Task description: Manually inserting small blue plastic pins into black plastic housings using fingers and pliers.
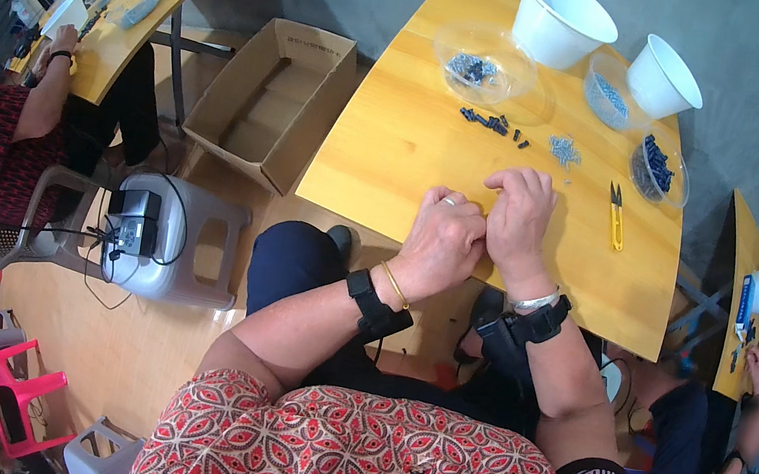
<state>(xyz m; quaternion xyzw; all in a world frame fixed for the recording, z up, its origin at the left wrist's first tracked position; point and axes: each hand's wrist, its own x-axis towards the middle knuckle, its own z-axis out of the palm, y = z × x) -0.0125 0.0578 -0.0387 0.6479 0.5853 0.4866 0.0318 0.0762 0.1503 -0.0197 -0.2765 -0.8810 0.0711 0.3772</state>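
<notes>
Close together at the front edge of the yellow wooden table [399,129], my left hand [444,236] and my right hand [520,219] have their fingers curled inward. Whatever they pinch is hidden behind the fingers. Just beyond them lies a loose row of small dark blue parts [486,121]. A little pile of small silvery pieces [564,152] sits to its right. Yellow-handled thread snips [616,221] rest right of my right hand, blades pointing away. One clear bowl [677,191] holds more dark parts.
Toward the back stand two white tubs [561,27] [667,81], a clear bowl [516,94] of mixed small parts and a clear container [606,102] of silvery pieces. An open cardboard box [305,112] is on the floor at left. People work at tables on both sides.
</notes>
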